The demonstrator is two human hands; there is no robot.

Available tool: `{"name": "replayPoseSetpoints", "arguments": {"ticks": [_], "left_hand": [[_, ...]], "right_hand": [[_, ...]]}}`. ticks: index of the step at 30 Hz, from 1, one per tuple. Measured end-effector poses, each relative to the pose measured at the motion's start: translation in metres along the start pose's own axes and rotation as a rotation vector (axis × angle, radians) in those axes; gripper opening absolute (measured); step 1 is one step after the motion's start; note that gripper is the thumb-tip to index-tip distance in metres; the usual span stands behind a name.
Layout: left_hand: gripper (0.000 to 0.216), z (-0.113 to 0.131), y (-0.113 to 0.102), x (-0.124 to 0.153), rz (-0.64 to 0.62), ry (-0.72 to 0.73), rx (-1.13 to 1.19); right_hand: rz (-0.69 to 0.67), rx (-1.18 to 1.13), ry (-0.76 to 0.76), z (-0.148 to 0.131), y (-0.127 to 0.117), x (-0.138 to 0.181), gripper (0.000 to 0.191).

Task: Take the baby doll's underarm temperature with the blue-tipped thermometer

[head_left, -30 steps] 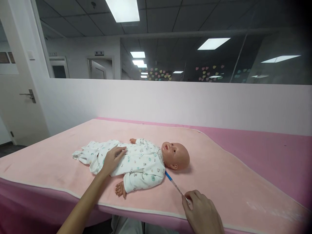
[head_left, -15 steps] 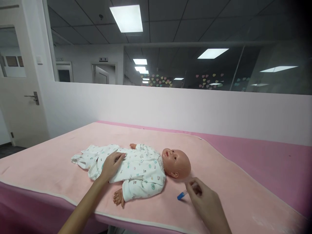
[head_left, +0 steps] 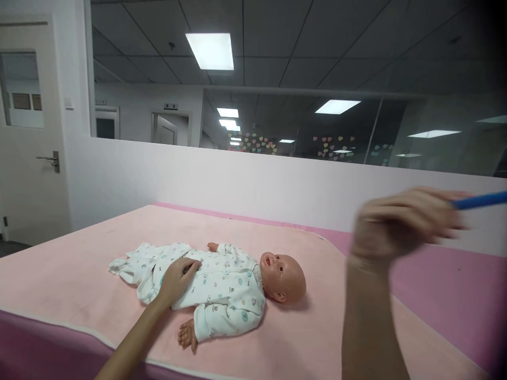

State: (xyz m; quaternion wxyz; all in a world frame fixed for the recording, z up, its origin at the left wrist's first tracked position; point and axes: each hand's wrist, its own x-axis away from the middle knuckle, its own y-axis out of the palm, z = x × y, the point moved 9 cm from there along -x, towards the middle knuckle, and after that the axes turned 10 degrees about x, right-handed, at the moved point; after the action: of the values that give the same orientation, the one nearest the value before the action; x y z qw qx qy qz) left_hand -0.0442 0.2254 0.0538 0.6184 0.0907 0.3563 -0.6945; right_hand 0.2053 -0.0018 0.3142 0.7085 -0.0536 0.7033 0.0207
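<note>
Comparing against half a second ago: the right hand [head_left: 404, 224] is no longer low on the pink blanket [head_left: 336, 338] by the doll's head; it is now swinging up at the right, motion-blurred, forearm upright. The thermometer [head_left: 481, 200], a thin rod with a blue end, is going with it, pinched in the closed fingers and sticking out rightward, well clear of the baby doll [head_left: 229, 287]. Judgement: the reading end is being withdrawn from the doll and brought up, perhaps shaken or read; the blur is preventing a firmer call.

Left hand [head_left: 178, 279] is lying flat and spread on the doll's belly, as before, pinning nothing between the fingers.

Materials: doll head is showing smooth, slightly glossy hard plastic, rounded; its romper [head_left: 225, 295] is soft white printed cotton, creased at the legs. Blanket is looking plush and matte, pale pink with a white edging, overlying a deeper pink worktop [head_left: 447, 295].
</note>
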Motion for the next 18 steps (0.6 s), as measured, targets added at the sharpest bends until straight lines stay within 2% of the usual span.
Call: {"name": "replayPoseSetpoints", "arguments": {"ticks": [1,2,3,4,7,9,11,14,18], "left_hand": [[0.035,0.001,-0.001,0.000,0.004,-0.001,-0.001],[0.035,0.002,-0.001,0.000,0.009,-0.001,-0.001],[0.035,0.004,-0.002,0.001,0.013,0.000,0.000],[0.035,0.005,-0.002,0.001,0.017,0.001,0.000],[0.035,0.008,0.000,0.000,0.004,0.007,-0.002],[0.035,0.009,0.001,-0.001,-0.004,0.013,-0.008],[0.035,0.010,0.000,-0.001,0.008,0.020,-0.009],[0.034,0.010,-0.001,0.000,0.017,0.013,0.000],[0.032,0.008,-0.001,0.001,0.016,-0.009,0.015]], "right_hand": [[-0.023,0.409,-0.194,-0.025,0.019,0.004,0.055],[-0.076,0.646,-0.350,-0.044,0.044,0.012,0.052],[-0.155,0.696,-0.458,-0.058,0.067,0.024,0.047],[-0.209,0.645,-0.512,-0.068,0.083,0.034,0.043],[-0.315,0.204,-0.408,-0.074,0.099,0.047,0.043],[-0.403,-0.124,-0.212,-0.063,0.104,0.049,0.056],[-0.507,-0.335,-0.032,-0.055,0.112,0.056,0.058],[-0.641,-0.425,0.042,-0.058,0.124,0.068,0.048],[-0.625,-0.449,0.076,-0.049,0.125,0.066,0.048]]}}
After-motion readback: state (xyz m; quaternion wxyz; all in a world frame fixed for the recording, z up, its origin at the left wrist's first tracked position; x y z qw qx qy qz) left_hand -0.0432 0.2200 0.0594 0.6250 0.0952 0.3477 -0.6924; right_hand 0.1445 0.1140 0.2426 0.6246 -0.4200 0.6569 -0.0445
